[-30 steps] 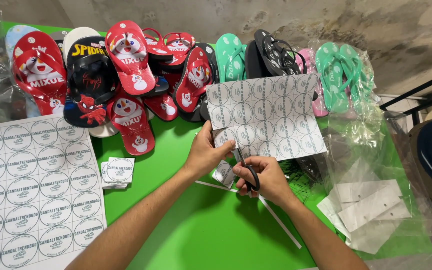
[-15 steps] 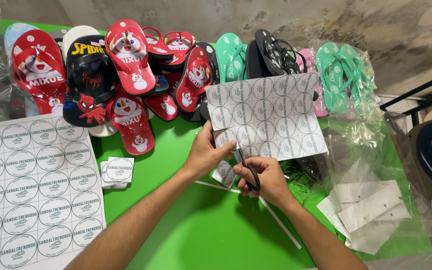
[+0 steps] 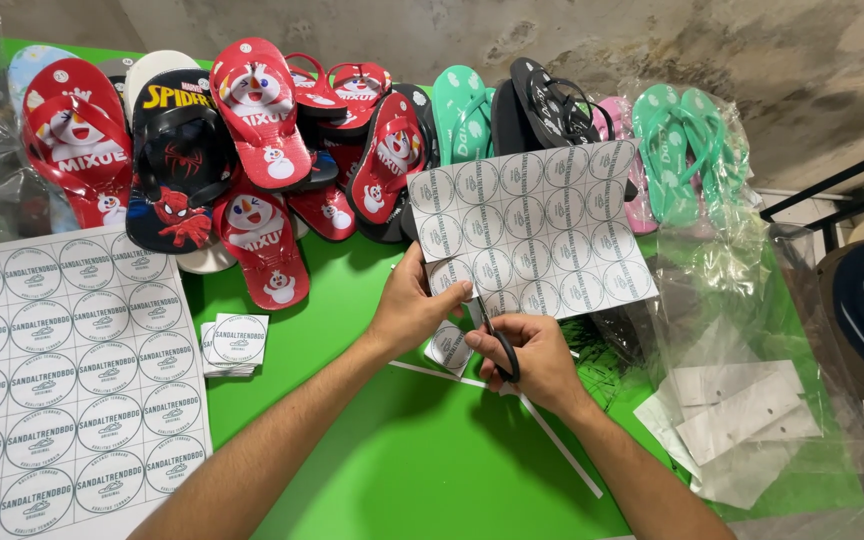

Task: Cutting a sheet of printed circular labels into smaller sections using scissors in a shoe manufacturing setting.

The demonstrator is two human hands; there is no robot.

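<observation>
**Sheet above the scissors**

The left hand (image 3: 414, 305) pinches the lower left corner of the sheet (image 3: 532, 228) at frame centre. The right hand (image 3: 537, 360), just below, is clenched around the scissors (image 3: 497, 345), blades pointing up into the sheet's bottom edge.

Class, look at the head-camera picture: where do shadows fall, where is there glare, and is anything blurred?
Head view: even, soft light; the hands and forearms throw shadows on the green table below the left hand and right hand; pale sheen on the clear plastic bags; the label sheet and scissors look sharp.
</observation>
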